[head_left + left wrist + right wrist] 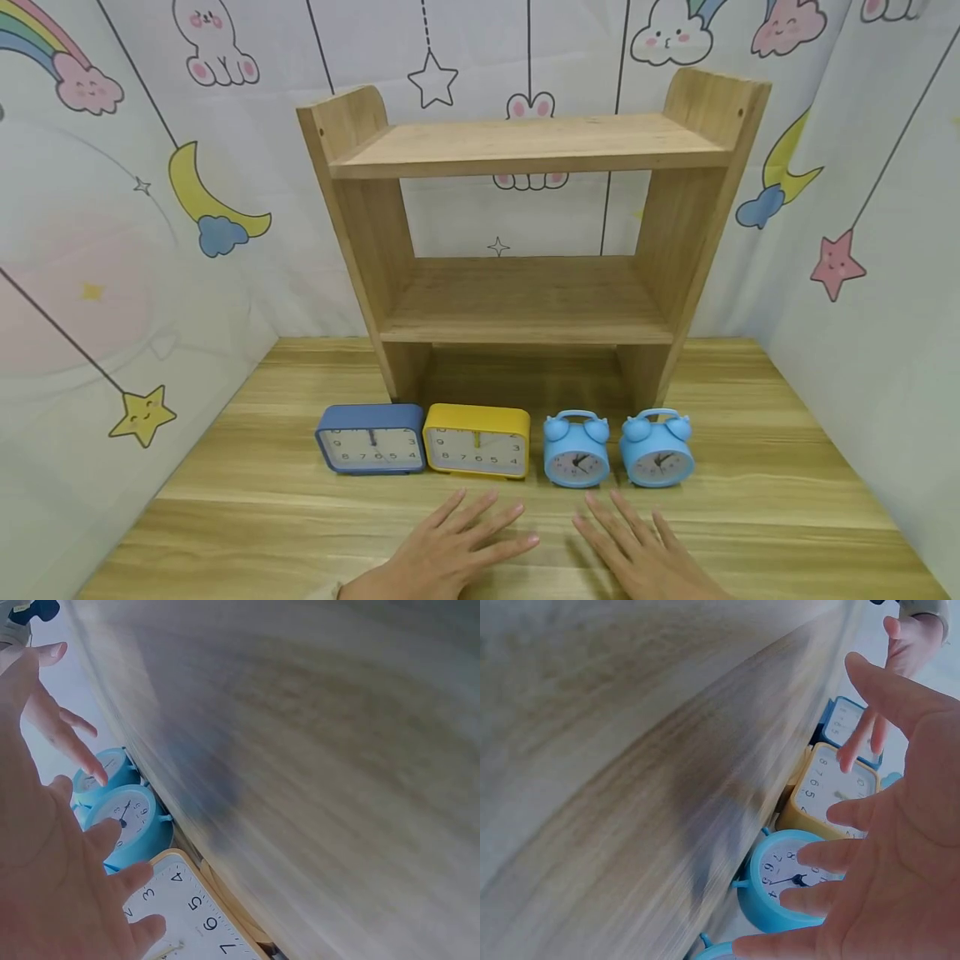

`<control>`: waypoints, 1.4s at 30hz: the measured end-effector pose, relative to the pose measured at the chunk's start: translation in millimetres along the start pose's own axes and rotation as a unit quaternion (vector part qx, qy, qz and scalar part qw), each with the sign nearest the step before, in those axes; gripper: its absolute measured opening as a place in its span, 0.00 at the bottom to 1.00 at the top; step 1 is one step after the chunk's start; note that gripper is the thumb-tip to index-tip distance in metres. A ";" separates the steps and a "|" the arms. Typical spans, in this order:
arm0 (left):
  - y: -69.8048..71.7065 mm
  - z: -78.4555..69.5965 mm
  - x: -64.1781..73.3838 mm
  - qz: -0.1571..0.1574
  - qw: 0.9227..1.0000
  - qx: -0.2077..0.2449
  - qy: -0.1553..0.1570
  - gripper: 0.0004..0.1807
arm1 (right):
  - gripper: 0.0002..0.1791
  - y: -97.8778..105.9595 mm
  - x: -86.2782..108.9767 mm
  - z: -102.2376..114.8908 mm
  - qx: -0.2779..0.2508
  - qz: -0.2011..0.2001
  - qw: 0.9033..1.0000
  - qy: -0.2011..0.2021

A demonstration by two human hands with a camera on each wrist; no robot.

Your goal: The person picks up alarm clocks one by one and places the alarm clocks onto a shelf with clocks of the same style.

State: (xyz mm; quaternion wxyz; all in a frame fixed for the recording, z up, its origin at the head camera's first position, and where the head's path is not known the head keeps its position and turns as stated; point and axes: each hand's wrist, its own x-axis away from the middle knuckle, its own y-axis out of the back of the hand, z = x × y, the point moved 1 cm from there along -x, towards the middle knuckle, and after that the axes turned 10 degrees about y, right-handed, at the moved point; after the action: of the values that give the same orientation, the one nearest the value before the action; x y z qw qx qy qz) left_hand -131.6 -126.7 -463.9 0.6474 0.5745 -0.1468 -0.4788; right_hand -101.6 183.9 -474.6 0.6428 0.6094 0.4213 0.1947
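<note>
Four clocks stand in a row on the table: a dark blue rectangular clock (375, 446), a yellow rectangular clock (477, 450), and two light blue twin-bell alarm clocks (576, 458) (657, 460). My left hand (457, 546) is spread palm down in front of the yellow clock, holding nothing. Fingers apart, my right hand (645, 546) hovers before the twin-bell clocks and holds nothing either. In the left wrist view, the yellow clock (187, 915) shows past the left fingertips. From the right wrist, a light blue alarm clock (784, 877) appears just beyond the fingers.
Behind the clocks stands a wooden shelf rack (525, 300) with two boards between its side panels. The wood-grain table (247, 533) meets fabric walls (862, 367) printed with stars, moons and clouds at the back and both sides.
</note>
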 end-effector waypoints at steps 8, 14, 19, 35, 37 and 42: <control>-1.0 1.7 5.0 0.031 0.998 0.055 0.006 0.43 | 0.50 6.3 2.1 -0.8 -0.062 0.026 0.997 -0.024; 2.3 5.3 8.7 0.067 0.989 0.129 0.038 0.42 | 0.48 12.7 4.7 -5.6 -0.076 0.042 0.996 -0.019; 3.8 7.5 11.8 0.060 0.986 0.146 0.050 0.41 | 0.44 10.7 8.4 -10.9 -0.025 0.004 0.999 0.022; 15.7 24.0 20.7 0.105 0.962 0.218 0.127 0.37 | 0.33 15.2 18.6 -33.8 -0.023 -0.055 0.995 0.085; 17.2 25.1 21.5 0.105 0.956 0.233 0.144 0.37 | 0.32 16.9 20.4 -35.4 -0.043 -0.043 0.996 0.067; 19.5 28.3 22.4 0.088 0.949 0.240 0.184 0.36 | 0.32 21.0 24.8 -40.1 -0.065 -0.016 0.998 0.022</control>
State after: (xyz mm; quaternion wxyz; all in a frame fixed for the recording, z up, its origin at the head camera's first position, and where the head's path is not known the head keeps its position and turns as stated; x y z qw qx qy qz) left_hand -132.7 -163.7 -446.3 0.5453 0.7761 -0.1859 -0.2564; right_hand -113.1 231.5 -458.3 0.6745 0.5552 0.4317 0.2245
